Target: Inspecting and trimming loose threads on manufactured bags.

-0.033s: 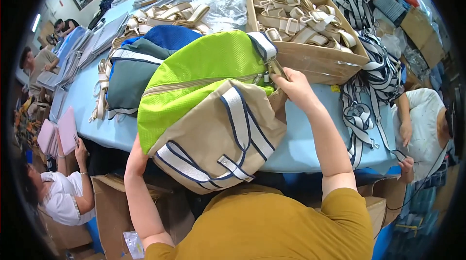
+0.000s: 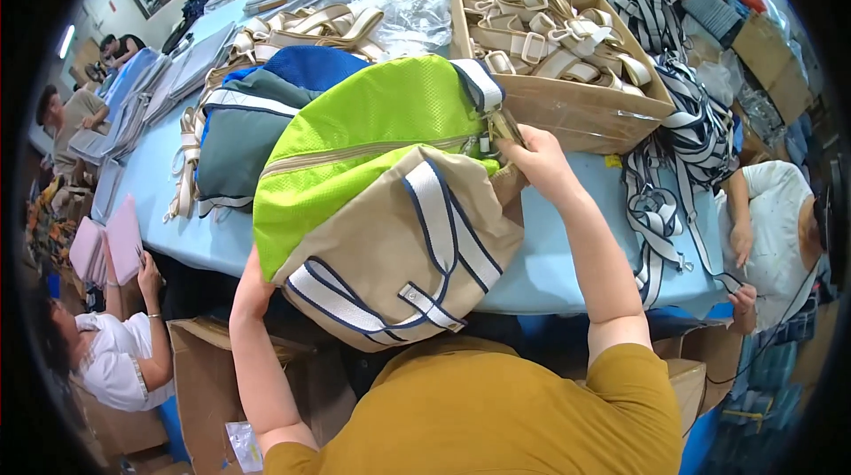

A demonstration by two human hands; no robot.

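A lime-green and beige duffel bag (image 2: 381, 120) is tilted up in front of me over the near edge of the table. A zipper crosses its green part, and white, navy-edged handles (image 2: 432, 200) lie on its beige side. My right hand (image 2: 538, 159) is closed on the bag's right end, beside a metal clasp (image 2: 485, 145) and a short white-and-navy strap end (image 2: 481, 85). Against the bag's lower left side is my left hand (image 2: 253, 284), its fingers hidden behind the fabric. The bag's underside is out of sight.
Behind it lies a grey-and-blue bag (image 2: 244, 138) on the light-blue table (image 2: 550, 253). A cardboard box (image 2: 576, 112) holds beige straps. White-and-navy straps (image 2: 691, 120) hang at the right. One person (image 2: 771, 218) works at right, another (image 2: 124, 351) at left. Open cartons (image 2: 204, 377) stand below.
The duffel bag and my left hand have shifted very slightly; my right hand keeps its grip on the bag's end.
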